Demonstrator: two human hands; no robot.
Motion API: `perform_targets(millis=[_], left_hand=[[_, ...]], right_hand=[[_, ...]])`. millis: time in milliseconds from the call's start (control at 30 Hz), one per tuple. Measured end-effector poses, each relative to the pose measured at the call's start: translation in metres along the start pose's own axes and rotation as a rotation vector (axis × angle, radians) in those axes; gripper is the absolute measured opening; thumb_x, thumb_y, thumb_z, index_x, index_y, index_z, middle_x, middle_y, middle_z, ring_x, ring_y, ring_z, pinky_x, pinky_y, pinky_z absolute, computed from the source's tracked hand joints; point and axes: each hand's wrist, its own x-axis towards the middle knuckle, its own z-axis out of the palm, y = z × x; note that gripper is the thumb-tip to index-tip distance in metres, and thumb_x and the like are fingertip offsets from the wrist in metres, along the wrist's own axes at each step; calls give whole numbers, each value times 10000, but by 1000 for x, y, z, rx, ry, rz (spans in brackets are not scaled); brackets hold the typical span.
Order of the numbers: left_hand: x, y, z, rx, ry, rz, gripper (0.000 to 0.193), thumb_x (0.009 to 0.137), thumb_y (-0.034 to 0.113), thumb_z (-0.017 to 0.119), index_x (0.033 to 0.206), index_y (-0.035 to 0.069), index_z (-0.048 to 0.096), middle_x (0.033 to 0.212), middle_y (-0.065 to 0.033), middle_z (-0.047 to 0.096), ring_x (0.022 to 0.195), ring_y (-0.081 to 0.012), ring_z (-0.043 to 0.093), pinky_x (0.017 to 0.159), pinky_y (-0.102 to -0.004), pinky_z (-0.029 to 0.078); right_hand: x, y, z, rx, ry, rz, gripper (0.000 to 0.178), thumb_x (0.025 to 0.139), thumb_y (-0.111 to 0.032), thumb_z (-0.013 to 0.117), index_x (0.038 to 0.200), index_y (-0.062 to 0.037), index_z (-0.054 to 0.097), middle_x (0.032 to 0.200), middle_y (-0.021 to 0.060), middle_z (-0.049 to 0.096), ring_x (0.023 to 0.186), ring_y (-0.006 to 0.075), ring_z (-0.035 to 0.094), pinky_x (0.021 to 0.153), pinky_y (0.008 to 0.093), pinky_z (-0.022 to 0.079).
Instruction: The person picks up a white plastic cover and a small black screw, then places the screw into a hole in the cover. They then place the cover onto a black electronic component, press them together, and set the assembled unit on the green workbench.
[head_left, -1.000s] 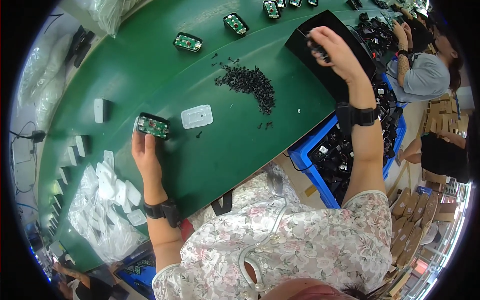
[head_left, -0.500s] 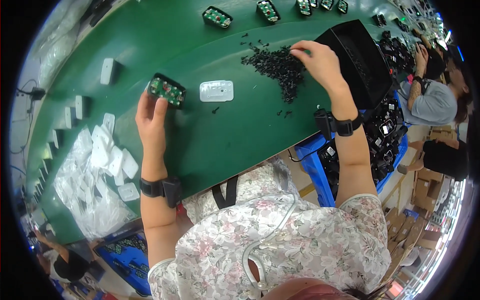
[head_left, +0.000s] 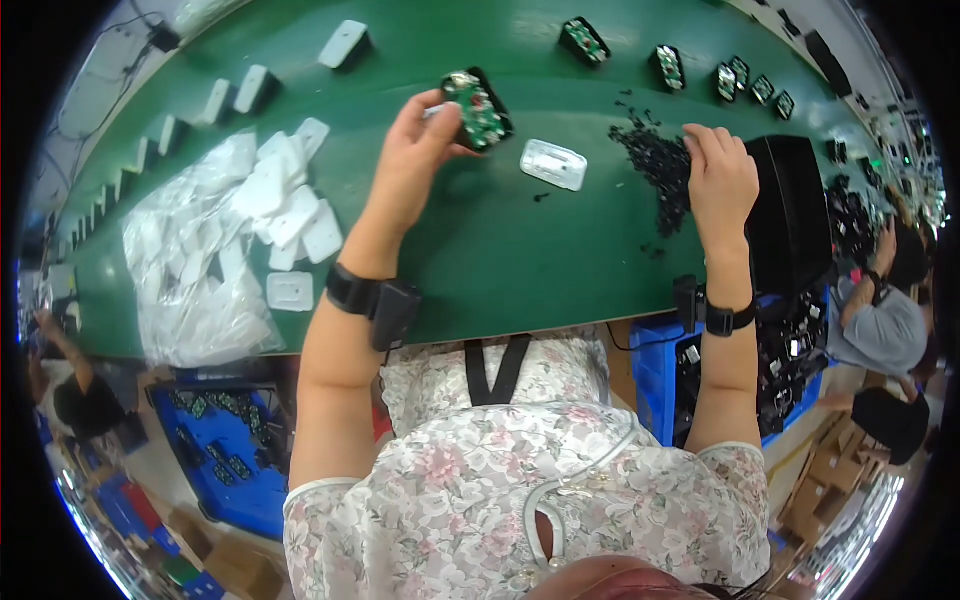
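My left hand [head_left: 412, 160] is closed on the edge of a black housing with a green circuit board [head_left: 478, 112] inside, held tilted above the table. My right hand [head_left: 722, 185] is at the right edge of a heap of small black parts [head_left: 658, 170]. Its fingers are bent together, and their tips hide whatever they may grip. Between the hands lies a white plastic cover [head_left: 554, 164], with one small black part [head_left: 541, 198] just below it.
White covers [head_left: 275, 190] and a clear plastic bag [head_left: 190, 250] cover the left of the green table [head_left: 500, 270]. Upright white-faced units [head_left: 343, 45] line the far left; open board-filled housings [head_left: 668, 68] line the far right. A black bin [head_left: 790, 215] stands beside my right hand. Blue crates [head_left: 655, 370] sit below.
The whole view has swung, so the table's things appear shifted to the right. The housing is tilted more steeply in my left hand. My right hand is still at the heap, fingers more curled.
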Motion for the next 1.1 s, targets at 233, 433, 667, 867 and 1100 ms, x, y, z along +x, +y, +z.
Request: perform_targets(millis=[233,433,667,867,1100], left_hand=[[-4,8,0,-8,-6,-100,407,925,286,563,1200,-11,520,1010,-17,591,886,-66,563,772,-225,472],[-2,10,3,-30,-48,-56,402,914,282,582,1199,2,535,1024,-13,582,915,-77,558,795,-241,473],[-8,13,15,-72,-17,36,352,902,245,603,1163,15,554,1028,-38,583,929,-97,559,813,-259,478],[-11,12,19,9,40,132,334,876,165,625,1166,12,558,1052,-43,571,918,-108,559,802,-257,479],[-13,15,24,435,62,535,390,787,104,674,1158,43,574,1087,-96,531,973,-206,545,817,-305,467]], right_hand=[[16,-79,1,562,-78,-65,99,814,-110,636,897,-58,649,825,43,591,700,183,552,614,281,442],[36,-116,0,917,-127,53,156,819,-113,651,970,-78,664,858,50,582,698,152,546,612,263,441],[37,-151,13,831,177,-84,231,757,-61,705,985,-83,674,895,71,564,734,185,546,626,285,452],[39,-159,13,850,233,-44,172,763,-7,673,921,-74,670,836,53,513,692,153,515,633,245,413],[33,-166,15,1594,-73,443,118,859,-26,605,963,-17,548,867,6,544,716,67,504,604,209,405]])
